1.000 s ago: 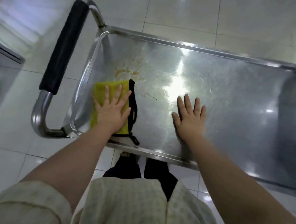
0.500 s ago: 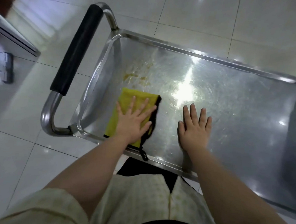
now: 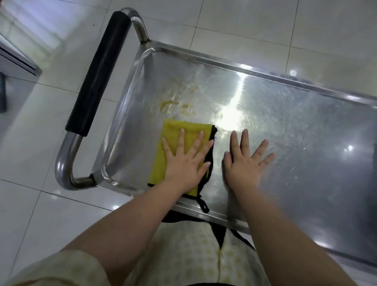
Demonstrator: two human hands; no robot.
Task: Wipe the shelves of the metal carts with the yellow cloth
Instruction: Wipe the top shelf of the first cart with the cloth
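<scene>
A folded yellow cloth (image 3: 175,132) with a black edge and loop lies flat on the top shelf of the metal cart (image 3: 303,135), near its left end. My left hand (image 3: 185,162) presses on the cloth with fingers spread straight. Just to the right, my right hand (image 3: 244,165) rests flat on the bare steel, fingers spread. A yellowish smear (image 3: 174,103) marks the shelf just beyond the cloth.
The cart's push handle with a black grip (image 3: 97,76) sticks out on the left. A raised rim (image 3: 252,68) runs round the shelf. Glossy white floor tiles surround the cart. The corner of another metal unit (image 3: 12,61) shows at far left.
My left hand has slid the cloth to the right along the shelf, from beside the left rim toward my right hand, which has stayed planted on the steel.
</scene>
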